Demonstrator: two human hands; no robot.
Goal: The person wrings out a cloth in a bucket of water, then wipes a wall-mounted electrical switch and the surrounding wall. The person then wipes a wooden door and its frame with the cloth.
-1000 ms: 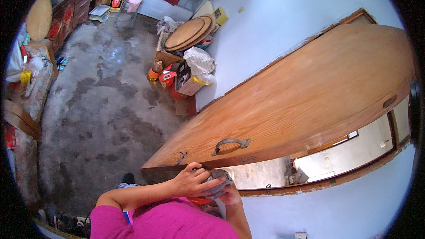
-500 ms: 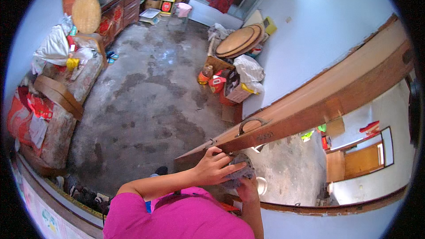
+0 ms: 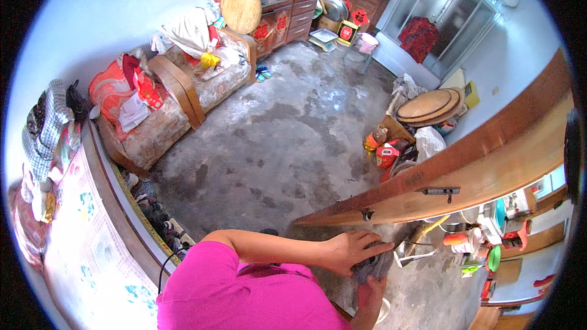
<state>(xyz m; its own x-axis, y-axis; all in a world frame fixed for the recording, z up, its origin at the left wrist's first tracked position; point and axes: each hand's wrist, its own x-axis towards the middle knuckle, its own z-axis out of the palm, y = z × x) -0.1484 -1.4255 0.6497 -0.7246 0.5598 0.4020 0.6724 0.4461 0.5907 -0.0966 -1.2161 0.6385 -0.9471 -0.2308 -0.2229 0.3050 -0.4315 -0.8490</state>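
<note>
A crumpled grey cloth (image 3: pixel 380 264) is bunched between my two hands, to the right of my body. My left hand (image 3: pixel 354 252) reaches across from the left and lies over the top of the cloth, fingers curled on it. Below it, my right hand (image 3: pixel 369 293) grips the cloth from underneath, its fingers partly hidden. Just beyond my hands stands a wooden door (image 3: pixel 440 165), its edge slanting up to the right. A metal bolt (image 3: pixel 441 192) and a small catch (image 3: pixel 367 214) are fixed on its face, apart from my hands.
Two floral armchairs (image 3: pixel 147 140) piled with cloths stand left, beside a patterned bed (image 3: pixel 85 232). Shoes (image 3: pixel 156 208) lie along the bed's foot. Round wooden boards (image 3: pixel 428 107), a bottle (image 3: pixel 374 139) and bags are stacked by the right wall. Buckets and basins (image 3: pixel 471 238) sit beyond the door.
My view has swung left, bringing the bed into sight. The door's other face with its bolt now shows instead of the curved handle. Both hands keep the cloth.
</note>
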